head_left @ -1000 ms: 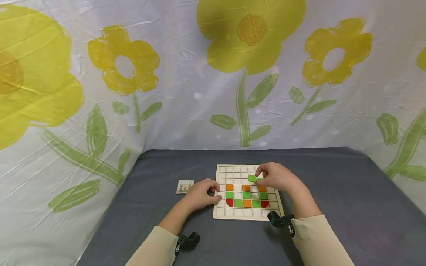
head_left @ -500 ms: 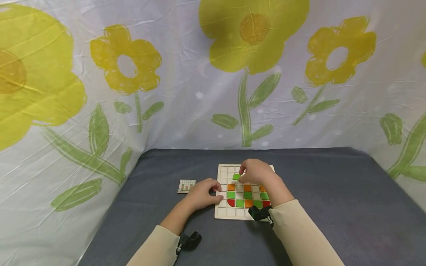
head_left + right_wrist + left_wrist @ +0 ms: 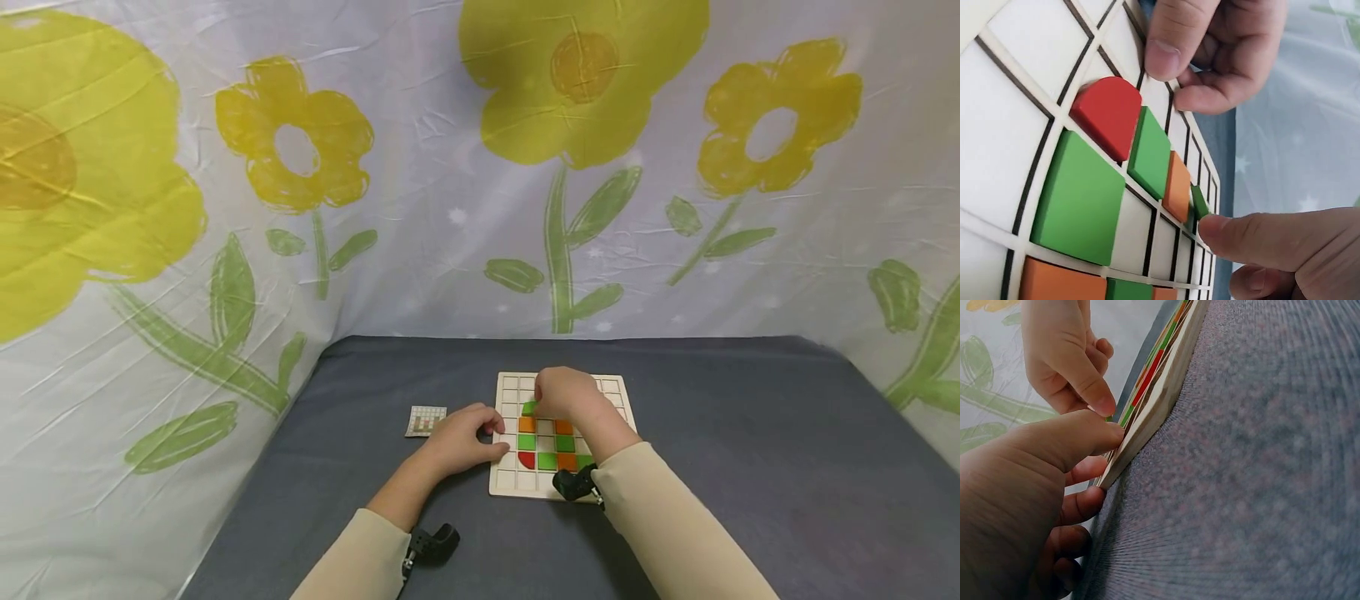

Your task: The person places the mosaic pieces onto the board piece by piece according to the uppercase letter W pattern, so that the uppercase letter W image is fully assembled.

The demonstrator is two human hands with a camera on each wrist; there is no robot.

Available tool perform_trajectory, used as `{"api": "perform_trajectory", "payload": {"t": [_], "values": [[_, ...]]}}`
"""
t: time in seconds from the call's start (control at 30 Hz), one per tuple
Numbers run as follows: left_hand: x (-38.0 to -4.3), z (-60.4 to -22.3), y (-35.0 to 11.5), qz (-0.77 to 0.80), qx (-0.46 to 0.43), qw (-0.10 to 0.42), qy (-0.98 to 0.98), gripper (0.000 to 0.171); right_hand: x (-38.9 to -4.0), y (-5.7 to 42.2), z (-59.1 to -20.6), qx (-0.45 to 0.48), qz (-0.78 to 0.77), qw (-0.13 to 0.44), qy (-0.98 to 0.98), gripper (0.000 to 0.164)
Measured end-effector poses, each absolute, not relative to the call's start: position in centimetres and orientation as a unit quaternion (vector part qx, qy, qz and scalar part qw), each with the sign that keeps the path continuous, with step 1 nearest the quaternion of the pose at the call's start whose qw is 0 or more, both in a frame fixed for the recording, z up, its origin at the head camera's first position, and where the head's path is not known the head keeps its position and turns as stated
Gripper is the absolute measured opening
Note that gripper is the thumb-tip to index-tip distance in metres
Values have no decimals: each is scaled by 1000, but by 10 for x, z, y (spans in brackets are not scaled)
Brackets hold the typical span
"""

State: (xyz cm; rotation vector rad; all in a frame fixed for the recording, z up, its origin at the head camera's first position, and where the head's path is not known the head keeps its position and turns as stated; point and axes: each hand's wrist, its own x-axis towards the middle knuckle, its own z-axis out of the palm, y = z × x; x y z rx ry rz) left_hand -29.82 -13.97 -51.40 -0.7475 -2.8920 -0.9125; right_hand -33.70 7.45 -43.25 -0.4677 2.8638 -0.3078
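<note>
A wooden grid board (image 3: 506, 481) lies on the dark table, with green, orange and red tiles in some of its cells. My left hand (image 3: 461, 440) holds the board's left edge, thumb on top and fingers curved against the side. Over the upper left part of the board, my right hand (image 3: 566, 394) pinches a small green tile (image 3: 1199, 201). That tile is tilted, just behind an orange tile (image 3: 527, 425) in the left column. In the head view the right hand and forearm hide the board's right-hand tiles. A red rounded tile (image 3: 1110, 112) sits nearer the front.
A small card (image 3: 425, 419) printed with a coloured grid lies left of the board, beside my left hand. The dark cloth (image 3: 712, 417) spreads around the board. A white curtain with yellow flowers (image 3: 420, 275) hangs behind and to the sides.
My right hand has carried the green tile leftward across the board, then lowered it behind the left orange tile. My left hand has stayed at the board's left edge.
</note>
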Motion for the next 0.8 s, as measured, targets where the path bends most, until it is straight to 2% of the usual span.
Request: {"api": "perform_trajectory", "payload": {"t": [0.2, 0.5, 0.7, 0.8], "values": [[-297, -512, -139, -292, -235, 5, -927, 18, -338, 72, -438, -161, -105, 107, 975, 22], [-297, -512, -140, -296, -236, 1, -926, 18, -337, 70, -443, -149, -91, 96, 980, 9], [-297, -512, -139, -298, -237, -1, -925, 18, -335, 68, -440, -154, -76, 94, 981, 10], [-297, -511, -139, -298, -237, -1, -925, 17, -336, 67, -440, -169, -79, 85, 979, 17]]}}
